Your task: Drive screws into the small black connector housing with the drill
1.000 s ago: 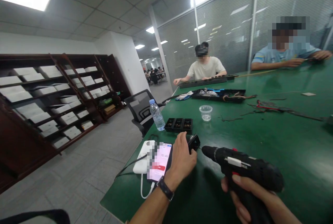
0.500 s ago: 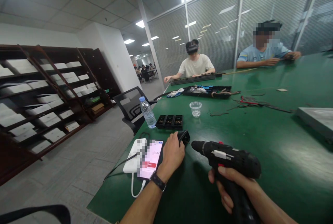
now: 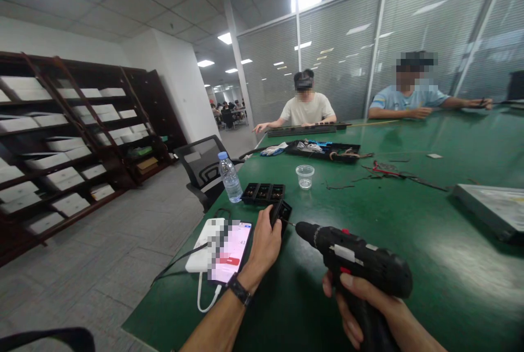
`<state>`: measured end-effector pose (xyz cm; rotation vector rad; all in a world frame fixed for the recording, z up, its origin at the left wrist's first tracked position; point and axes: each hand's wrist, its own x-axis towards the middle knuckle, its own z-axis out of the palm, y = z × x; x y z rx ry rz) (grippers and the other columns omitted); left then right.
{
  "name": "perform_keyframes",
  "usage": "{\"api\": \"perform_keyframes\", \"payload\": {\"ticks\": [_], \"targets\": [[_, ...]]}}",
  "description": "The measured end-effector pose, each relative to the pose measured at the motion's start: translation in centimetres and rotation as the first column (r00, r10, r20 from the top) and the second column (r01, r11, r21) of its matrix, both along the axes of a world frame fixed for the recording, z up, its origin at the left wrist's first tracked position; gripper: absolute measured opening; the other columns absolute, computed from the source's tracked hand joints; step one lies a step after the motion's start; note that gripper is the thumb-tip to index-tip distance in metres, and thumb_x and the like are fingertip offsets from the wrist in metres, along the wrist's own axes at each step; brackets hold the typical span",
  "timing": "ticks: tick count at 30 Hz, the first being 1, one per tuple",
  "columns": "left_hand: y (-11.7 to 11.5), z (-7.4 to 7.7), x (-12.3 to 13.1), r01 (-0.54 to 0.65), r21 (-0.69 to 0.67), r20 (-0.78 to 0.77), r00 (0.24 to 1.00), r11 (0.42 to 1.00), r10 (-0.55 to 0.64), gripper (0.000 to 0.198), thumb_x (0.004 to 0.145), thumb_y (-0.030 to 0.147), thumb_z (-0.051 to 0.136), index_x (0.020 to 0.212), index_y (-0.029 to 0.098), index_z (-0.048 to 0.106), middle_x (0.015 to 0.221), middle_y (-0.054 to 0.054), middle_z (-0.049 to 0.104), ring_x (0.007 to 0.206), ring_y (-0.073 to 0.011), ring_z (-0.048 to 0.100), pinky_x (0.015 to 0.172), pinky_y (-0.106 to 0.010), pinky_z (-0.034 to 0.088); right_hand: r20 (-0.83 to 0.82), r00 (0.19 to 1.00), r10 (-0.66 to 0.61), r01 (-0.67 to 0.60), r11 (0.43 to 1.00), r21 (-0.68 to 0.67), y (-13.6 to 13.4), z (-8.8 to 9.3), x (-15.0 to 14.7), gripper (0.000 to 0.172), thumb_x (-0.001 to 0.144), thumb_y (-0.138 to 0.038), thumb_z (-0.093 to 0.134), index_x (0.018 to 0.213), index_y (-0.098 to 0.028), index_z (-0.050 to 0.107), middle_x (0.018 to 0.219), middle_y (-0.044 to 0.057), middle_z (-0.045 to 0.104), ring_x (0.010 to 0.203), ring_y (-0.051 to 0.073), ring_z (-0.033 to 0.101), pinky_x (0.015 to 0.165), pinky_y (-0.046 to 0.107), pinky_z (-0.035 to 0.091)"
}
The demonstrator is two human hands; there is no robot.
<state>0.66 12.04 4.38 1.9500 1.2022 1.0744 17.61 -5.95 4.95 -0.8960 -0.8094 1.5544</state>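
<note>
My right hand [image 3: 368, 303] is wrapped round the handle of a black power drill [image 3: 356, 256], whose thin bit points left. The bit's tip meets or nearly meets a small black part [image 3: 285, 213], which my left hand [image 3: 265, 240] grips on the green table. Just behind that part is a black compartment tray [image 3: 263, 193] with small brass-coloured pieces in it. A phone [image 3: 233, 251] and a white power bank [image 3: 206, 245] lie to the left of my left hand, joined by a white cable.
A water bottle [image 3: 230, 178] and a clear plastic cup [image 3: 305, 177] stand beyond the tray. Farther back are a black tool tray [image 3: 323, 151] and loose wires [image 3: 388, 172]. A grey metal panel [image 3: 491, 210] lies at right. Two people sit across the table [image 3: 409, 232].
The black part in my left hand has tilted, and the drill has shifted slightly left with its bit at the part. The view has tipped a little. The person at right has stretched out an arm.
</note>
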Motion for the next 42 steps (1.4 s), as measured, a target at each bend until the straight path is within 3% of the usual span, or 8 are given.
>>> {"api": "perform_keyframes", "payload": {"ticks": [5,9,16,28,30,33,35,42], "targets": [[0.3,0.0,-0.1,0.032,0.000,0.124,0.992,1.000,-0.031,0.062,0.082,0.015,0.056,0.143,0.016,0.047,0.143,-0.012,0.052,0.137,-0.0241,0.047,0.121,-0.037,0.032,0.076,0.997,0.028,-0.032,0.998,0.060,-0.1,0.4,0.0,0.044,0.093,-0.056,0.063,0.094,-0.012,0.068,0.049,0.001,0.060,0.041,0.011,0.051,0.047,0.023,0.041],[0.9,-0.7,0.0,0.042,-0.041,0.194,0.980,0.998,-0.033,0.062,0.075,0.011,0.060,0.137,0.016,0.052,0.136,-0.012,0.055,0.129,-0.0241,0.053,0.117,-0.038,0.037,0.083,0.995,0.052,-0.058,0.996,0.073,-0.1,0.5,0.1,0.043,0.090,-0.055,0.065,0.095,-0.012,0.068,0.050,0.001,0.061,0.042,0.012,0.052,0.047,0.024,0.042],[1.5,-1.4,0.5,0.089,-0.181,0.324,0.946,0.979,-0.027,0.058,0.077,0.015,0.066,0.133,0.016,0.051,0.125,-0.011,0.063,0.117,-0.0233,0.059,0.108,-0.039,0.043,0.093,0.994,0.055,-0.063,0.995,0.080,-0.1,0.4,0.2,0.040,0.093,-0.051,0.063,0.097,-0.012,0.068,0.051,0.001,0.061,0.043,0.013,0.053,0.048,0.024,0.043],[1.0,-1.6,1.0,0.096,-0.089,0.446,0.894,0.991,-0.047,0.063,0.080,0.013,0.067,0.139,0.020,0.045,0.134,-0.010,0.059,0.124,-0.0224,0.056,0.114,-0.039,0.041,0.121,0.992,0.018,-0.034,0.991,0.129,-0.6,1.0,-0.2,0.030,0.096,-0.043,0.061,0.097,-0.014,0.070,0.050,0.002,0.058,0.042,0.014,0.051,0.047,0.027,0.043],[1.1,-1.7,1.0,0.098,-0.081,0.453,0.890,0.992,-0.051,0.061,0.081,0.014,0.067,0.138,0.021,0.047,0.130,-0.010,0.060,0.119,-0.0222,0.058,0.109,-0.040,0.045,0.129,0.992,0.007,-0.023,0.992,0.125,-0.7,1.3,-0.2,0.030,0.096,-0.042,0.061,0.097,-0.014,0.070,0.050,0.002,0.058,0.042,0.014,0.051,0.046,0.027,0.043],[1.1,-1.9,1.0,0.153,-0.168,0.461,0.885,0.974,-0.060,0.049,0.082,0.020,0.067,0.129,0.021,0.052,0.118,-0.009,0.064,0.097,-0.0206,0.063,0.086,-0.037,0.057,0.149,0.989,-0.022,0.007,0.995,0.104,-0.7,1.7,-0.4,0.031,0.093,-0.045,0.064,0.094,-0.015,0.070,0.052,0.003,0.059,0.041,0.014,0.050,0.044,0.028,0.043],[1.2,-2.0,1.0,0.192,-0.207,0.475,0.877,0.959,-0.073,0.043,0.081,0.020,0.068,0.122,0.020,0.055,0.113,-0.008,0.064,0.088,-0.0189,0.062,0.076,-0.033,0.057,0.163,0.986,-0.041,0.025,0.995,0.099,-0.8,2.0,-0.6,0.031,0.092,-0.045,0.065,0.092,-0.015,0.070,0.052,0.003,0.059,0.041,0.014,0.049,0.044,0.028,0.044],[1.2,-1.7,1.1,0.173,-0.171,0.527,0.848,0.970,-0.059,0.038,0.075,0.018,0.075,0.109,0.018,0.058,0.104,-0.005,0.065,0.092,-0.0179,0.061,0.084,-0.032,0.053,0.188,0.982,-0.017,-0.001,0.996,0.093,-0.8,1.9,-0.8,0.032,0.094,-0.046,0.063,0.094,-0.015,0.069,0.048,0.003,0.059,0.042,0.015,0.052,0.045,0.027,0.044]]}}
